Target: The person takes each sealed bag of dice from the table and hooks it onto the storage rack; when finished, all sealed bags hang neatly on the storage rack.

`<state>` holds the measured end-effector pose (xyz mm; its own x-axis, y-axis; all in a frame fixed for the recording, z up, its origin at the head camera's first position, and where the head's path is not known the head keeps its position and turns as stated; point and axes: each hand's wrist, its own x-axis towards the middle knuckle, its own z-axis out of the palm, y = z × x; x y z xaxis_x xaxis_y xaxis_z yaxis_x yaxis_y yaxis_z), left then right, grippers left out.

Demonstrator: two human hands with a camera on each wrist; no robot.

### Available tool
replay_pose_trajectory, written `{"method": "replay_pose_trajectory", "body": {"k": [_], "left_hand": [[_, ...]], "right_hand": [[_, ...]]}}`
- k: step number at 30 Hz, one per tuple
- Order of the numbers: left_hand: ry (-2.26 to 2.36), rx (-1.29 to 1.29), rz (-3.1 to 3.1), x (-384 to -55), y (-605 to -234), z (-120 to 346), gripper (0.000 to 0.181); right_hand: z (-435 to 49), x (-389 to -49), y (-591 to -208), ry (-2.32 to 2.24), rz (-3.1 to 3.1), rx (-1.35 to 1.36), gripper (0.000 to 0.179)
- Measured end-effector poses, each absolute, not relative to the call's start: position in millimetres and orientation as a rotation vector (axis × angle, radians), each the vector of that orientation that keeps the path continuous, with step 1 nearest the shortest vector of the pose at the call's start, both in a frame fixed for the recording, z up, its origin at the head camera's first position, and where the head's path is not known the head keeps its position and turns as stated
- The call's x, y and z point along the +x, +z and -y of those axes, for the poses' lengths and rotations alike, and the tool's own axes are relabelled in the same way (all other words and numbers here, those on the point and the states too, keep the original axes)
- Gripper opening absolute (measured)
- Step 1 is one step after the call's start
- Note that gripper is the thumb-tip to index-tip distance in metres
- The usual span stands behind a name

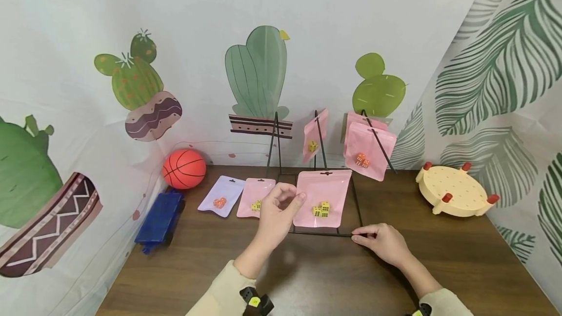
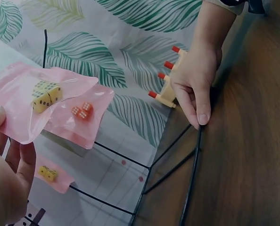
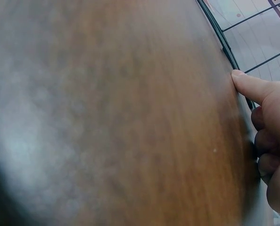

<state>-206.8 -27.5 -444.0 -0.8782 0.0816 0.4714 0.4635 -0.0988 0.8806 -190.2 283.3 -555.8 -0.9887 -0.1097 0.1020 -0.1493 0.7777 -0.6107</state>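
My left hand point(image 1: 275, 216) pinches the left edge of a pink zip pouch point(image 1: 322, 187) between thumb and fingers. Yellow dice point(image 1: 322, 209) show through the pouch, which is held up in front of a black wire rack point(image 1: 322, 234). At the rack's front right corner, my right hand point(image 1: 384, 244) grips the base wire with thumb and forefinger. Pink pouches hang from the rack's prongs: one with yellow dice point(image 1: 312, 146) in the middle, and one with orange dice point(image 1: 362, 160) at the right, overlapping another pouch behind it.
A lilac pouch point(image 1: 226, 190) with orange dice and a pink pouch point(image 1: 252, 189) with yellow dice lie left of the rack. Farther left are a small basketball point(image 1: 184, 168) and a blue wheeled cart point(image 1: 159, 218). A cream stool-shaped toy point(image 1: 452, 189) with red-tipped legs lies upturned at the right.
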Motion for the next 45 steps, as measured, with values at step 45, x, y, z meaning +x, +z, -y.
{"method": "replay_pose_trajectory", "body": {"k": [45], "left_hand": [[-1.859,-0.466,1.927,-294,-438,1,0.02]], "right_hand": [[-282,-188,-554,1.002,2.886,0.24,0.01]]}}
